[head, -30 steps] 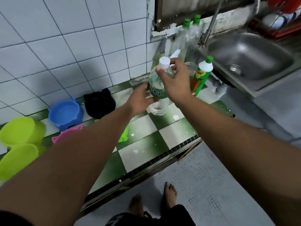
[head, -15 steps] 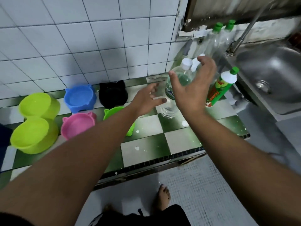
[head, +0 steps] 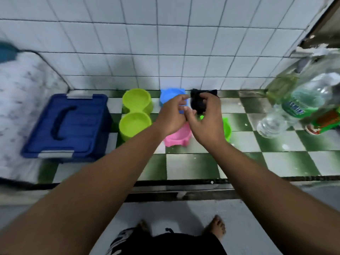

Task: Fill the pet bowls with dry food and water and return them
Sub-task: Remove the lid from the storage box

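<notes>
Several pet bowls sit on the green-and-white checked counter (head: 193, 166): a lime double bowl (head: 135, 115), a blue bowl (head: 170, 92), a black bowl (head: 197, 105), a pink bowl (head: 177, 138) and a green bowl (head: 227, 128). Both hands hover together above them. My left hand (head: 172, 116) has loosely curled fingers and holds nothing. My right hand (head: 207, 120) curves in front of the black bowl, and its thumb touches the left hand's fingers. A clear water bottle (head: 287, 111) with a green label stands at the right, apart from both hands.
A dark blue lidded bin (head: 68, 126) stands at the counter's left, beside a white speckled surface (head: 16, 107). Other bottles (head: 327, 122) crowd the right edge. White tiled wall behind. The counter's front edge runs above my bare feet (head: 215, 229).
Both hands let go of the water bottle and moved left to hover over the bowls. The view swung left, bringing the blue bin into sight and losing the sink.
</notes>
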Demonstrator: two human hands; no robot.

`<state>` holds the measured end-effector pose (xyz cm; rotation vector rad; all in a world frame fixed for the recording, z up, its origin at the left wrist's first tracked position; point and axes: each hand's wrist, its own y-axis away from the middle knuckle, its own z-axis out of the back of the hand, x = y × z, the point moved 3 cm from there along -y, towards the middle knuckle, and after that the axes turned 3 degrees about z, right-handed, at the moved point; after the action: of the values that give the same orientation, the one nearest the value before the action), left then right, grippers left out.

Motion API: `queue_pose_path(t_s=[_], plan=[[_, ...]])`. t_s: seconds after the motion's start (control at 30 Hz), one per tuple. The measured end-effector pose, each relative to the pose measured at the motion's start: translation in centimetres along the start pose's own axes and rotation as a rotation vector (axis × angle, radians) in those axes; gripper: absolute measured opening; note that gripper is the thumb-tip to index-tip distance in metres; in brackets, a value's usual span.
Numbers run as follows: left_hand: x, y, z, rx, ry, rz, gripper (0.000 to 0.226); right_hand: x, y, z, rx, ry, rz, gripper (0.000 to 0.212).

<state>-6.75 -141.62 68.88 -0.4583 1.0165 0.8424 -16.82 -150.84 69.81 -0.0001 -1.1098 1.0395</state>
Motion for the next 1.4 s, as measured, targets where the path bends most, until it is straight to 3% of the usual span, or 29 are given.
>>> queue_pose_path(t_s=[0.17,0.33,0.63,0.8,0.87,0.93,1.0,1.13,1.27,1.4], plan=[[5.3,3.1,10.5,-0.165,-0.059,0.104,0.053,4.4,0.0,-8.7,0.176,-0.038,-0.063,0.049],[9.6,6.1,17.2,-0.318,-0.121,0.156,0.049,7.6,-1.4,-16.1,0.381,0.000,0.039,0.039],[14.1,13.1,22.3,-0.637,-0.200,0.251,0.033,13.9,-5.1,-28.2,0.671,-0.027,0.296,0.028],[16.5,16.4,23.2,-0.773,-0.353,0.339,0.019,15.9,-7.7,-34.4,0.805,0.092,0.379,0.029],[16.9,17.6,24.1,-0.697,-0.434,0.353,0.024,16.1,-8.5,-36.4,0.864,0.170,0.380,0.026],[17.1,18.4,24.9,-0.508,-0.582,0.358,0.032,16.1,-8.8,-38.0,0.920,0.257,0.392,0.024],[17.4,18.5,25.9,-0.332,-0.707,0.351,0.037,16.0,-9.0,-38.9,0.922,0.322,0.435,0.025],[17.8,17.1,27.5,-0.161,-0.873,0.254,0.035,15.7,-9.6,-39.3,0.896,0.371,0.526,0.019],[17.0,15.7,28.9,-0.028,-0.823,0.231,0.027,15.9,-9.4,-39.1,0.942,0.503,0.658,0.009],[17.1,14.3,29.8,0.144,-0.813,0.251,0.024,16.5,-8.1,-38.6,0.924,0.628,0.840,0.025]])
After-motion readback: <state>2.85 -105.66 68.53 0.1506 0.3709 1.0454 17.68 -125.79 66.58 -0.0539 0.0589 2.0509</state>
